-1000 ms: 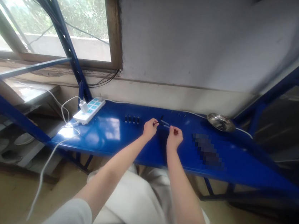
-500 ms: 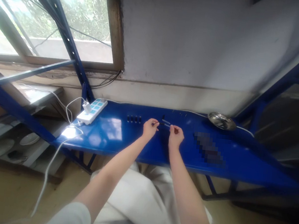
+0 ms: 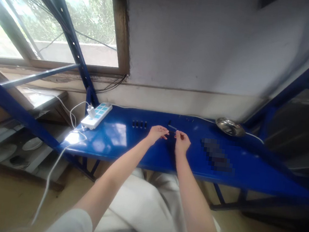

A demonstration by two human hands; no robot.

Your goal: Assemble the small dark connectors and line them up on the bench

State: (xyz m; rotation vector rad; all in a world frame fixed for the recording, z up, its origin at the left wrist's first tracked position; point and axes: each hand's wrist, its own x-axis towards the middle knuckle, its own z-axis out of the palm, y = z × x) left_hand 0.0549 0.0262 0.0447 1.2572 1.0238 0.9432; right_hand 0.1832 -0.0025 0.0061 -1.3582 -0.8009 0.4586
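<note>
My left hand (image 3: 158,133) is closed at its fingertips around the dark end of a thin pen-like stick (image 3: 172,132). Its other fingers stretch out loosely. Across from it, my right hand (image 3: 182,139) pinches the stick's other end between thumb and fingers. The fingers cover much of the stick, and its exact kind is too small to tell. Just behind it on the blue table (image 3: 150,156) lie a clear thin tube (image 3: 172,127) and a small black piece (image 3: 169,122). Several short black pieces with pale ends (image 3: 139,124) stand in a row left of my left hand.
A white power strip (image 3: 96,116) with a plugged-in cable lies at the table's left end. A shiny metal bowl (image 3: 230,127) sits at the back right. A pixelated dark object (image 3: 217,155) lies right of my right hand. Tiny bits (image 3: 189,120) are scattered near the wall.
My left hand has moved right, closer to my right hand, and its fingers have straightened. Less of the stick shows between the hands. The view has shifted slightly.
</note>
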